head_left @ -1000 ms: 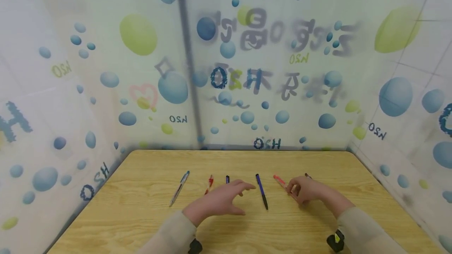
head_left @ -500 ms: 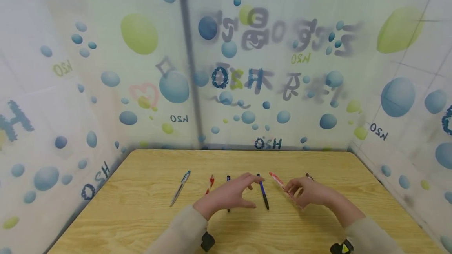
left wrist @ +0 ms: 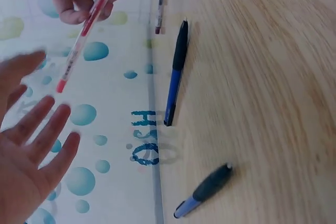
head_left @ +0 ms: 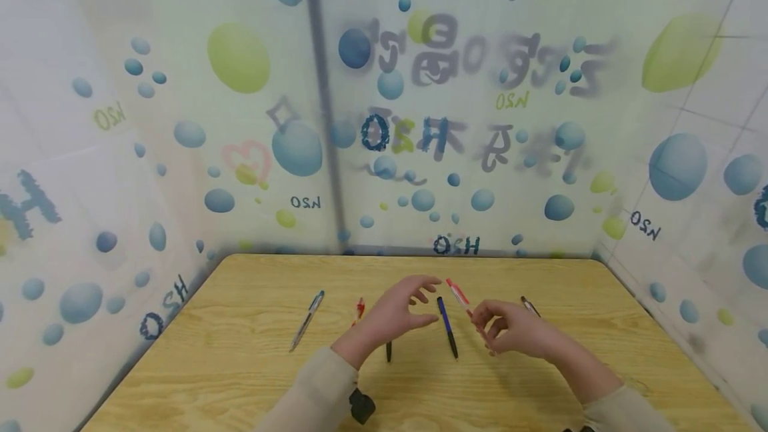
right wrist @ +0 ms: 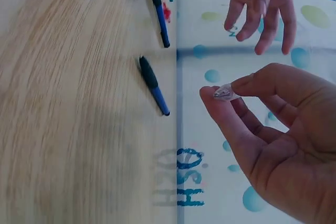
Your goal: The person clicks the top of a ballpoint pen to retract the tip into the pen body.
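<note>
My right hand [head_left: 516, 331] pinches a clear-barrelled red pen [head_left: 458, 293] between thumb and fingers, raised above the table. In the left wrist view the red pen [left wrist: 87, 26] slants with its red end toward my left hand [left wrist: 34, 148]. Its clear tip shows between the right fingertips [right wrist: 209, 92] in the right wrist view. My left hand [head_left: 393, 314] hovers with spread fingers, holding nothing, close to the pen's red end. Below lies a blue pen with a black grip [head_left: 447, 329]; another blue pen [head_left: 389, 351] is partly hidden by the left hand.
On the wooden table [head_left: 240, 379] lie a clear pen with a blue top [head_left: 307, 320] at the left, a red patterned pen [head_left: 360, 309] beside the left forearm, and a dark-ended pen [head_left: 529, 305] behind the right hand. A patterned curtain [head_left: 384, 212] stands behind the table.
My right hand has lifted the red pen off the table and carried it slightly left and up. The left hand has moved right and up toward it, fingers still spread.
</note>
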Demonstrator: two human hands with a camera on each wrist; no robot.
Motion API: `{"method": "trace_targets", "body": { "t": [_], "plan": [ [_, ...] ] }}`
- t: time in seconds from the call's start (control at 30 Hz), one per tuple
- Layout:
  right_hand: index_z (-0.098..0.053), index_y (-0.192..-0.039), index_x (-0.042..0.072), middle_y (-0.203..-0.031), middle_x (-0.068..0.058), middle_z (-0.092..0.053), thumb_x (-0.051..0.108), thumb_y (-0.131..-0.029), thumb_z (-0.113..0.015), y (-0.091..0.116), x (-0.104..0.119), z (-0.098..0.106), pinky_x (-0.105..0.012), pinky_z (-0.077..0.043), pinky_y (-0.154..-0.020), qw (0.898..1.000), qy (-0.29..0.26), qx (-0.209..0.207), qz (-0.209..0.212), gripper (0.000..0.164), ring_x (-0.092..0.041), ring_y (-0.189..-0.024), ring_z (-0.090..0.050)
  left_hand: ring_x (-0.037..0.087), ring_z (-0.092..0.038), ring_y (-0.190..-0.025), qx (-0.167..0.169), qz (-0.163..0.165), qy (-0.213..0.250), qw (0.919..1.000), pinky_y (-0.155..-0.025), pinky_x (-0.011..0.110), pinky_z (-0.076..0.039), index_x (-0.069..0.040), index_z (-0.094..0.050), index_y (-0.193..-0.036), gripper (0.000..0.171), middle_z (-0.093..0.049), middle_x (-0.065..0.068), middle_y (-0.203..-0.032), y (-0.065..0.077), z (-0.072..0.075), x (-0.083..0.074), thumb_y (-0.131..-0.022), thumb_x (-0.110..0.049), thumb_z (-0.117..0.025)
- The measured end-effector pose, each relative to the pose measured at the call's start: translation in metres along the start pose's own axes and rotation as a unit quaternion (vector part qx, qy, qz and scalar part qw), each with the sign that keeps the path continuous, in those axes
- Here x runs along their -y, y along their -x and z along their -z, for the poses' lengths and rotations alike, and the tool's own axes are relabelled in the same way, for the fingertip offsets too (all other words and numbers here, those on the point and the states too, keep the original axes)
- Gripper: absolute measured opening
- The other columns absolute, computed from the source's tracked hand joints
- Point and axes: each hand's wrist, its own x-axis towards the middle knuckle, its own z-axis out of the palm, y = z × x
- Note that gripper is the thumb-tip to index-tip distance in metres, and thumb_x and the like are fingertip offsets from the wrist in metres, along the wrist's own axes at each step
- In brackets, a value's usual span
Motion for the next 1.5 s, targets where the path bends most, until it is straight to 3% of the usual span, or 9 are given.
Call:
{"method": "trace_targets", "body": {
  "t": [0.13,0.23,0.47,0.73,0.97,1.17,1.5],
  "plan": [
    [-0.058,-0.108,0.003,-0.104,-0.018,-0.057,-0.011,-0.083,-0.065,-0.002,0.005,-0.006,-0.038,-0.057,-0.065,1.000,0.006,-0.003,0.026,0.029,-0.040,-0.086,-0.062,0.022,-0.062,-0.100,-0.069,0.014,0.043,0.9966,-0.089,0.045,-0.050,-0.012,-0.056,-0.134,0.046,-0.062,0.000,-0.114,-0.002,0.002,-0.005,-0.091,-0.018,-0.072],
    [-0.058,-0.106,0.003,-0.103,-0.015,-0.056,-0.010,-0.084,-0.065,-0.003,0.008,-0.010,-0.038,-0.057,-0.066,0.999,0.005,-0.002,0.040,0.027,-0.043,-0.086,-0.061,0.024,-0.063,-0.098,-0.090,0.015,0.064,0.9937,-0.087,0.044,-0.051,-0.011,-0.057,-0.131,0.043,-0.063,0.000,-0.110,-0.002,0.003,-0.008,-0.091,-0.017,-0.071],
    [-0.056,-0.107,0.002,-0.112,-0.017,-0.054,-0.009,-0.086,-0.066,-0.007,0.016,-0.020,-0.039,-0.057,-0.069,0.997,-0.011,-0.001,0.070,0.026,-0.038,-0.086,-0.061,0.016,-0.062,-0.095,-0.100,0.028,0.099,0.9897,-0.086,0.038,-0.051,-0.014,-0.058,-0.130,0.041,-0.064,0.000,-0.110,-0.001,0.005,-0.014,-0.092,-0.019,-0.071],
    [-0.056,-0.111,0.002,-0.108,-0.014,-0.056,-0.011,-0.086,-0.066,-0.014,0.026,-0.035,-0.042,-0.058,-0.071,0.998,-0.035,-0.016,0.055,0.030,-0.040,-0.093,-0.060,0.017,-0.063,-0.094,-0.123,0.033,0.121,0.9845,-0.085,0.037,-0.052,-0.020,-0.057,-0.130,0.042,-0.064,0.002,-0.109,0.003,0.007,-0.020,-0.091,-0.020,-0.072],
    [-0.057,-0.111,0.003,-0.108,-0.015,-0.056,-0.008,-0.086,-0.069,-0.021,0.030,-0.051,-0.041,-0.058,-0.074,0.994,-0.055,-0.059,0.074,0.029,-0.033,-0.091,-0.063,0.016,-0.063,-0.092,-0.136,0.035,0.150,0.9786,-0.085,0.039,-0.052,-0.020,-0.052,-0.134,0.047,-0.066,-0.001,-0.103,0.009,0.007,-0.026,-0.091,-0.018,-0.071],
    [-0.053,-0.114,-0.005,-0.109,-0.018,-0.055,-0.007,-0.088,-0.066,-0.023,0.033,-0.065,-0.048,-0.056,-0.079,0.987,-0.096,-0.096,0.092,0.030,-0.043,-0.096,-0.060,0.013,-0.063,-0.090,-0.141,0.027,0.180,0.9731,-0.085,0.038,-0.052,-0.023,-0.048,-0.136,0.048,-0.065,-0.004,-0.101,0.009,0.004,-0.028,-0.093,-0.019,-0.070],
    [-0.055,-0.114,-0.004,-0.107,-0.017,-0.059,-0.007,-0.088,-0.065,-0.029,0.038,-0.077,-0.045,-0.056,-0.079,0.979,-0.128,-0.131,0.094,0.028,-0.031,-0.096,-0.063,0.019,-0.063,-0.089,-0.180,0.054,0.269,0.9445,-0.076,0.034,-0.054,-0.021,-0.049,-0.136,0.049,-0.062,0.004,-0.099,0.010,0.004,-0.037,-0.093,-0.010,-0.068]
  ]
}}
